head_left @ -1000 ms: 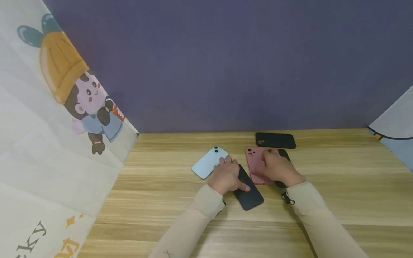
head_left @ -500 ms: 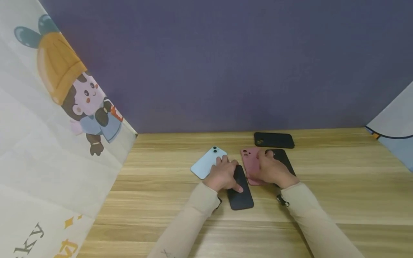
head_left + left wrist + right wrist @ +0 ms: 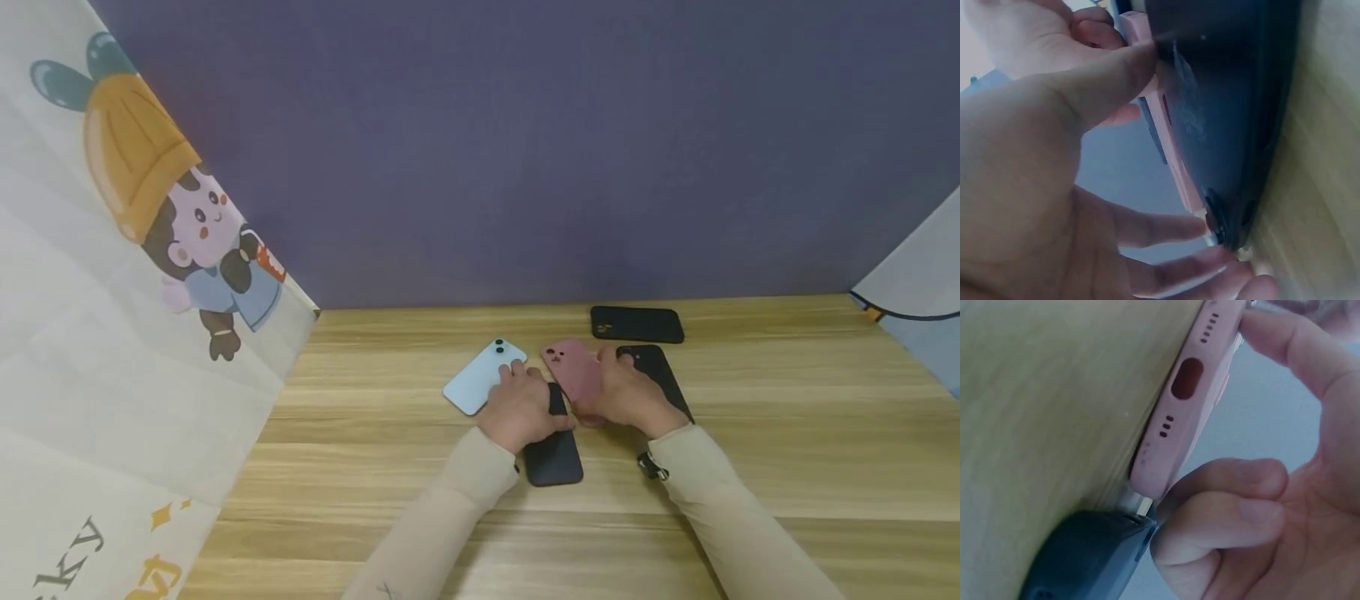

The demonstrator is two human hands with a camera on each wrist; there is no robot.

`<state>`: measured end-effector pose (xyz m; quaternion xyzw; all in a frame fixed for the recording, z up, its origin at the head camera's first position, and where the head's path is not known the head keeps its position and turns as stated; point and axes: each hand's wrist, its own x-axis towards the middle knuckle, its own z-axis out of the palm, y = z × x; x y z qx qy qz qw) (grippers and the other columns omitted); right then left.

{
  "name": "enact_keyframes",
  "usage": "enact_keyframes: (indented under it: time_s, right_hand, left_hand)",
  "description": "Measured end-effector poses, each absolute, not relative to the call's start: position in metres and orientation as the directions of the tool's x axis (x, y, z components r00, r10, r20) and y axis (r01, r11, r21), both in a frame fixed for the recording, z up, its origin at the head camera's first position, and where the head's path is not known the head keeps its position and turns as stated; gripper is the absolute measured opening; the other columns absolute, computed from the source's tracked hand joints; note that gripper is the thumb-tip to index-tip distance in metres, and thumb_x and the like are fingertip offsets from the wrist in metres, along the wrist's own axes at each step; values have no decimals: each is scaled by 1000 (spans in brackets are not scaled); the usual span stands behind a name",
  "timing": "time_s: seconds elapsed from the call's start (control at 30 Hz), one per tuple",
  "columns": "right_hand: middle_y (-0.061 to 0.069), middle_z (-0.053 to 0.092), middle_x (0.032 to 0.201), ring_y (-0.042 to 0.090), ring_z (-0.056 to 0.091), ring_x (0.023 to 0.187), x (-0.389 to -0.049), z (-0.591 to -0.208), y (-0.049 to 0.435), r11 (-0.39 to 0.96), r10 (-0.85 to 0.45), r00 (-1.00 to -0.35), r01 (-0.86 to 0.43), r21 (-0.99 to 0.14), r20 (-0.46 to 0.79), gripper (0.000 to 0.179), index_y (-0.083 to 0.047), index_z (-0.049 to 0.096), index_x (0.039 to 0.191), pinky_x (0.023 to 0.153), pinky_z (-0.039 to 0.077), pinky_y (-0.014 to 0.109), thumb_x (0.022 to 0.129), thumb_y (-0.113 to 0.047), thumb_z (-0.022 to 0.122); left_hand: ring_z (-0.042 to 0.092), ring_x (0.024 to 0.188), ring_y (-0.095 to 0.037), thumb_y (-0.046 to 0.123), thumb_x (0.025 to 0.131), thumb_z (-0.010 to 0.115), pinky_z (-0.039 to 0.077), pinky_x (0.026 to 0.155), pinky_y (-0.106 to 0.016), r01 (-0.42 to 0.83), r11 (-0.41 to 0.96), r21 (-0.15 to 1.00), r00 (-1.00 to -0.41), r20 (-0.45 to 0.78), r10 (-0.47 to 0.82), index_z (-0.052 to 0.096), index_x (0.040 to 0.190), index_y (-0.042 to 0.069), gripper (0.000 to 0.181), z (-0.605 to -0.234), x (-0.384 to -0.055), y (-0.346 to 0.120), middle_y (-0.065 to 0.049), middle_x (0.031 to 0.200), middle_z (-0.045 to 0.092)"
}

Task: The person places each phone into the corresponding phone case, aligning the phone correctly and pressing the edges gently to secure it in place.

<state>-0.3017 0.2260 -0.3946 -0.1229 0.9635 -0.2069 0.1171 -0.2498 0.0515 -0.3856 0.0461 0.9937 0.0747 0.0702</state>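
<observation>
My left hand point(image 3: 517, 408) lies across a black phone case point(image 3: 555, 462) and grips it. In the left wrist view the thumb is at one long edge of that case point(image 3: 1216, 94), and the fingers reach toward its camera end. To its right, my right hand point(image 3: 626, 396) holds a pink phone case point(image 3: 573, 367) with camera holes, partly covered by the hand. Up close, the right wrist view shows the port slot in the pink case point(image 3: 1163, 444), with the thumb at one side and fingers curled by the other. Both cases lie side by side.
A light blue phone point(image 3: 476, 385) lies left of my left hand, tilted. Another black phone case point(image 3: 658, 367) sits partly under my right hand. Behind it, a further black case point(image 3: 641, 326) lies crosswise near the wall point(image 3: 480, 167). Everything rests on the wooden table point(image 3: 360, 433).
The pink case has slid left with my right hand and now tilts, nearer the left hand. The black case under my left hand has turned straighter and shifted left.
</observation>
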Motion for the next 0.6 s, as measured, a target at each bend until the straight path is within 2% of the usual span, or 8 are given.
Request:
enact_keyframes:
  time_s: [0.1,0.2,0.37,0.6]
  right_hand:
    - [34,51,121,37,60,87,-302,-395,226,893,-279,-942,-182,-412,-189,95,6,34,143,72,53,50,78,-46,80]
    - [38,49,127,41,61,92,-303,-394,227,900,-273,-939,-173,-401,-207,100,8,31,146,76,54,54,79,-49,79]
    - [41,48,133,44,62,99,-303,-392,228,901,-278,-934,-174,-396,-222,107,9,28,151,80,54,56,79,-52,79]
    - [37,50,128,40,60,97,-302,-390,229,899,-284,-929,-172,-402,-238,100,8,34,148,79,53,55,81,-51,78]
  left_hand:
    - [52,100,-28,77,72,77,56,69,-39,44,990,133,-991,-118,60,61,132,-2,100,-387,-247,54,-15,114,54]
    - [55,97,-28,79,67,78,57,68,-39,46,991,122,-991,-115,61,63,129,-2,103,-387,-245,55,-15,114,55]
    - [56,99,-29,76,68,80,58,72,-40,55,988,147,-989,-131,75,63,127,-2,100,-386,-246,55,-15,117,54]
    - [52,105,-30,69,67,86,57,79,-40,31,977,210,-984,-163,66,62,128,-2,97,-386,-248,55,-16,123,50]
